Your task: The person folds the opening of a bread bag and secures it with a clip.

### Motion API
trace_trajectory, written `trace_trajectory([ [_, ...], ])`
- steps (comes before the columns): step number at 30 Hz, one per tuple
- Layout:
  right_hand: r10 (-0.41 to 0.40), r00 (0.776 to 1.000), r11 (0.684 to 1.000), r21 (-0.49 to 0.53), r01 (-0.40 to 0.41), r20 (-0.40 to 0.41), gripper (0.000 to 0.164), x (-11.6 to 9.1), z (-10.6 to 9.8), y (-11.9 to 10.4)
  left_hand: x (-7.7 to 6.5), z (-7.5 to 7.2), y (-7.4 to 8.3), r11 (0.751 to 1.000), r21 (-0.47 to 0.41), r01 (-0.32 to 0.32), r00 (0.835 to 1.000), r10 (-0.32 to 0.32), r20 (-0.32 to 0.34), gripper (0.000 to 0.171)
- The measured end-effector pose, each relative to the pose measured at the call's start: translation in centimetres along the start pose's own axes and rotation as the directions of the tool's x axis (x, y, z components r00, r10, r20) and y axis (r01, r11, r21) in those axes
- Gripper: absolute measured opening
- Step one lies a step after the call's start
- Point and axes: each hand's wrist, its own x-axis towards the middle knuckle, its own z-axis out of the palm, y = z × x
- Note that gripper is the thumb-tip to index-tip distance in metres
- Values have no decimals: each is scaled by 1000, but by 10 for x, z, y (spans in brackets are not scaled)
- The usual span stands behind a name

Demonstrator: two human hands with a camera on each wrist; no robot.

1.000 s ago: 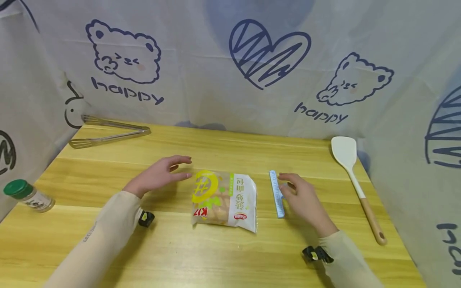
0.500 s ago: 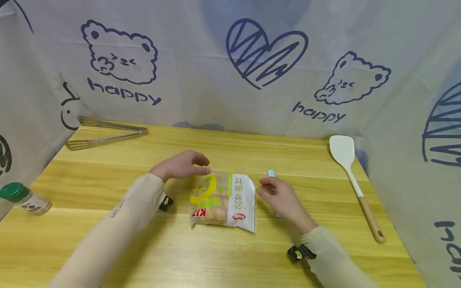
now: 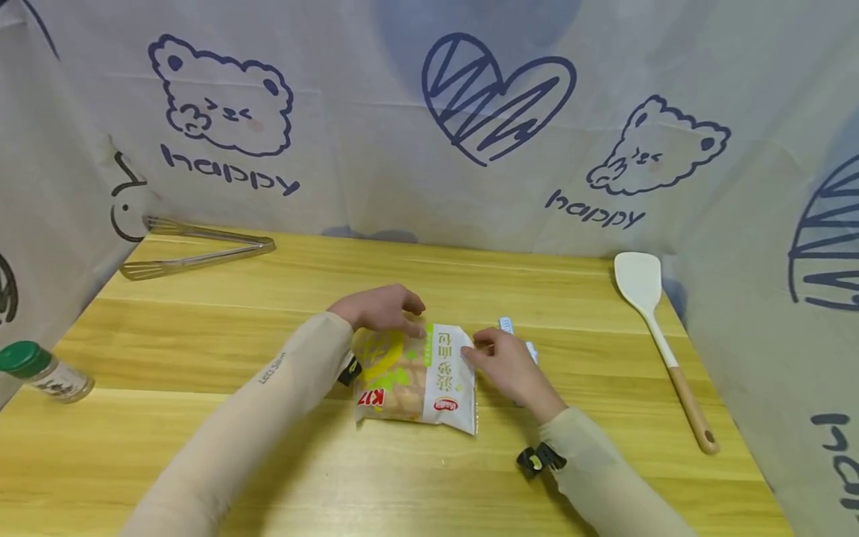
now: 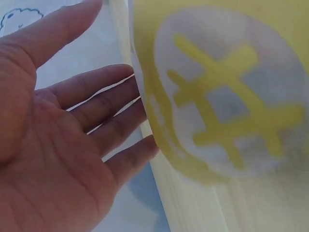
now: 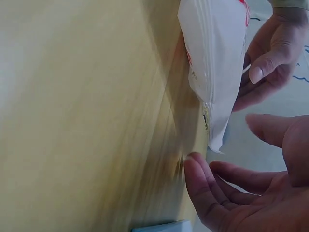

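A printed plastic bread packet (image 3: 412, 380), part clear and part white, lies flat on the wooden table. My left hand (image 3: 384, 309) is over its far left part, fingers relaxed and thumb apart. In the left wrist view the fingertips are right at the edge of the packet (image 4: 231, 96). At the packet's right end is my right hand (image 3: 506, 364), fingers loosely bent. The right wrist view has the white end of the packet (image 5: 219, 63) standing off the thumb and fingers, with nothing between them. Beneath the right hand lies a light blue ruler (image 3: 505, 325), mostly hidden.
Metal tongs (image 3: 201, 250) lie spread at the back left. A green-capped seasoning jar (image 3: 47, 371) is at the left edge. On the right lies a white spatula (image 3: 647, 298) with a wooden handle. Printed cloth (image 3: 376, 149) walls in the table's back and sides.
My left hand has moved right, from beside the packet to over its far part. My right hand has moved left, across the ruler to the packet's right end. The packet has stayed in place.
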Motion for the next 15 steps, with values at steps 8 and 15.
trace_trajectory([
  [8,42,998,999,-15,-41,43,35,12,7,0,13,10,15,996,93,-6,998,0,61,51],
  [15,46,997,999,2,-46,57,21,15,5,1,17,16,25,989,147,2,998,-12,65,45],
])
